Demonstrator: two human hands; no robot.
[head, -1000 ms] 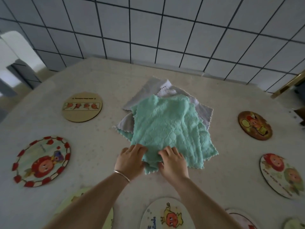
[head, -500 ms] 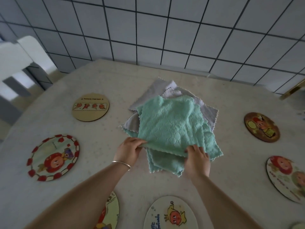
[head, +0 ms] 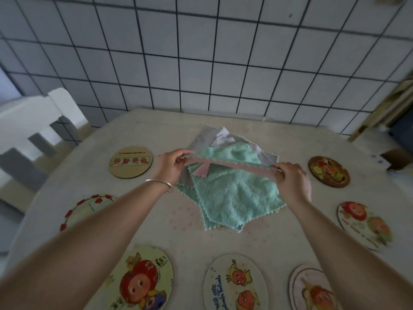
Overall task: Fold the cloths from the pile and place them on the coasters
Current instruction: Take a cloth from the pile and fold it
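Barely started: left hand (head: 171,161) and right hand (head: 290,175) each pinch an end of a mint-and-pink fleecy cloth (head: 232,167), lifted over the cloth pile (head: 234,198); every round picture coaster (head: 130,161) in view lies bare

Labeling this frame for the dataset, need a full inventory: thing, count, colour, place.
held cloth: 1, green with pink underside, stretched between both hands above the pile
pile: green and grey cloths, table centre
coasters: 7 in view, round, cartoon prints, ringed around the pile, none with a cloth
table: 1, pale beige
chair: 1, white, far left
tiled wall: white, dark grout, behind
left hand: pinches cloth's left end
right hand: pinches right end
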